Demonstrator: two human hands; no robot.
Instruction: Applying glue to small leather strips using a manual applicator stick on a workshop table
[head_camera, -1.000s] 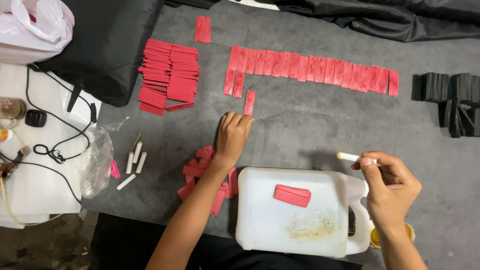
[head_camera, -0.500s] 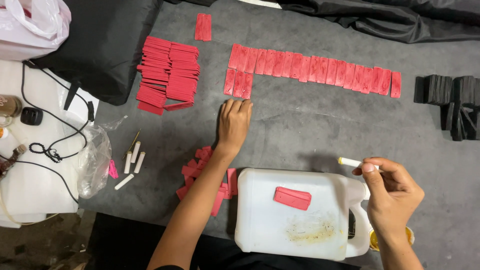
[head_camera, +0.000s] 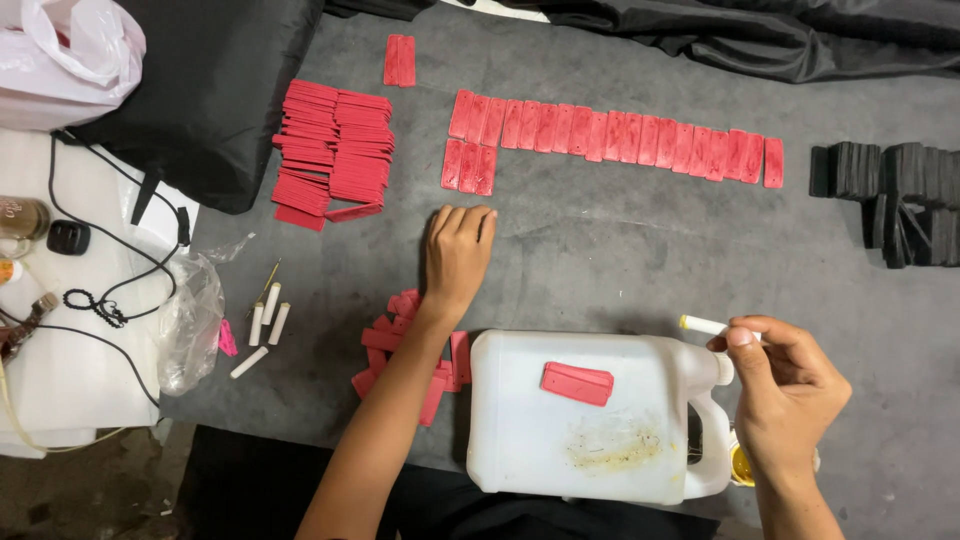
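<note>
My left hand (head_camera: 456, 255) rests palm down on the grey cloth, fingers together, holding nothing, just below three short red strips (head_camera: 470, 167) laid side by side. Above them runs a long row of red strips (head_camera: 610, 135). My right hand (head_camera: 785, 385) pinches a white stick with a yellow tip (head_camera: 702, 325) near the neck of a white plastic jug (head_camera: 560, 440) lying on its side. A small stack of red strips (head_camera: 577, 383) sits on the jug. A loose heap of red strips (head_camera: 400, 345) lies under my left forearm.
Neat piles of red strips (head_camera: 335, 150) stand at upper left, black blocks (head_camera: 900, 195) at far right. White sticks (head_camera: 265, 330) and a clear plastic bag (head_camera: 190, 320) lie at left, beside cables on white foam (head_camera: 70, 330). A yellow-lidded pot (head_camera: 741, 466) sits under the jug handle.
My left hand pushed a loose red strip up beside two others under the row, then drew back a little toward me. The right hand stayed put with the stick.
</note>
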